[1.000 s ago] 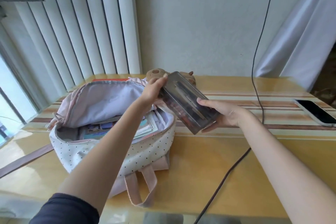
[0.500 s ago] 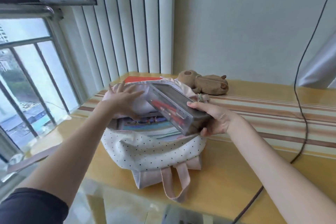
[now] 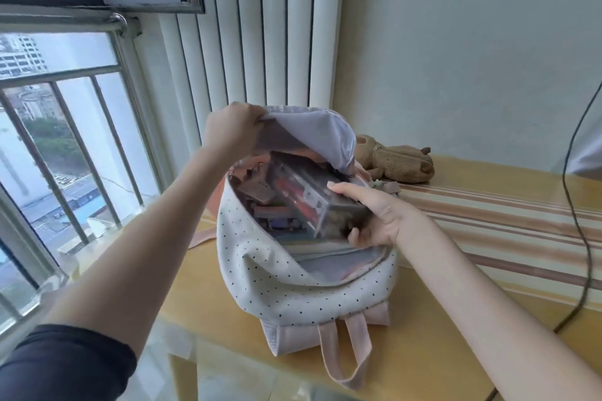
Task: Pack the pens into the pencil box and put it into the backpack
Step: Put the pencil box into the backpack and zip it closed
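— now, how is the pencil box [image 3: 309,202] held?
— it is pinched at its near right end by the right hand [image 3: 378,218], thumb on top, fingers curled beneath.
— and what has changed?
— half a second ago it was poised above the backpack [image 3: 293,283]; its far end is now sunk into the mouth, among books. the flap has been lifted and is clenched in the left hand [image 3: 233,133].
— meaning?
— packing is judged nearly done; only release remains.
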### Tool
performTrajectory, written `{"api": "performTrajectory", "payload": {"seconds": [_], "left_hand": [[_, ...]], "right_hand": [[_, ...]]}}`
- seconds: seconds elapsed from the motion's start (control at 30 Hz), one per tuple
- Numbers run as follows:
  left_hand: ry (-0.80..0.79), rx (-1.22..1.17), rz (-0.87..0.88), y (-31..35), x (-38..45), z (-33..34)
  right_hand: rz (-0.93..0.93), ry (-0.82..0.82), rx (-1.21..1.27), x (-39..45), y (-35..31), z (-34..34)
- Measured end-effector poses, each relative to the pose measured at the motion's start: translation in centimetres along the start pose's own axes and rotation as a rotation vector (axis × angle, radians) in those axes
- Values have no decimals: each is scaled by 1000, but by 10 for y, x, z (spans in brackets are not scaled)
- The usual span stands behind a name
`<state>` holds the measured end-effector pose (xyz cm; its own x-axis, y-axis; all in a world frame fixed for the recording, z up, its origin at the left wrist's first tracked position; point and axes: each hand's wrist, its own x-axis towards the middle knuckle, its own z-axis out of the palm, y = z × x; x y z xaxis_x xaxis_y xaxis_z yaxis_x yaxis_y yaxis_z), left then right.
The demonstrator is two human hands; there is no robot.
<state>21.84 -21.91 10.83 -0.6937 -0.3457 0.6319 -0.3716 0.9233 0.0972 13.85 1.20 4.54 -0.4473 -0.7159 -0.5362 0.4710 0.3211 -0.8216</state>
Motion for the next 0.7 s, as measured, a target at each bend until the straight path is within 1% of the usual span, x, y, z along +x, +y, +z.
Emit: {"api": "performTrajectory", "payload": {"seconds": [0.03, 0.1, 0.2, 0.27, 0.33, 0.4, 0.43, 0.47, 0.5, 0.53, 0.57, 0.6, 0.63, 0.67, 0.7], "left_hand": [[7, -7, -1, 0, -2, 0], [21, -20, -1, 1, -3, 1], [28, -25, -1, 1, -3, 3], [19, -19, 3, -1, -2, 4], [6, -19, 2, -5, -4, 6], [-6, -23, -1, -9, -5, 7], [-9, -32, -4, -11, -6, 8], [-8, -45, -6, -12, -7, 10], [-3, -57, -9, -13, -7, 11], [0, -68, -10, -12, -8, 13], [4, -76, -9, -12, -8, 14], [7, -84, -3, -11, -9, 16], [6, -90, 3, -10, -10, 17], [-1, -95, 7, -9, -11, 17], [-13, -104, 9, -10, -13, 18]], "right_hand": [[-17, 10, 43, 6, -6, 3], [-34, 50, 54, 21, -21, 9], [-5, 145, 28, 51, -37, 28], [4, 201, 81, 69, -40, 43], [-53, 245, 163, 77, -39, 57], [-165, 242, 217, 82, -37, 62], [-233, 244, 201, 83, -34, 63], [-317, 288, 131, 87, -28, 60], [-414, 367, -20, 88, -21, 58], [-517, 446, -265, 88, -13, 55], [-614, 519, -561, 89, -5, 51], [-693, 564, -841, 89, 1, 48], [-745, 570, -1051, 90, 6, 46], [-784, 551, -1169, 93, 7, 44], [-815, 530, -1215, 96, 6, 42]]}}
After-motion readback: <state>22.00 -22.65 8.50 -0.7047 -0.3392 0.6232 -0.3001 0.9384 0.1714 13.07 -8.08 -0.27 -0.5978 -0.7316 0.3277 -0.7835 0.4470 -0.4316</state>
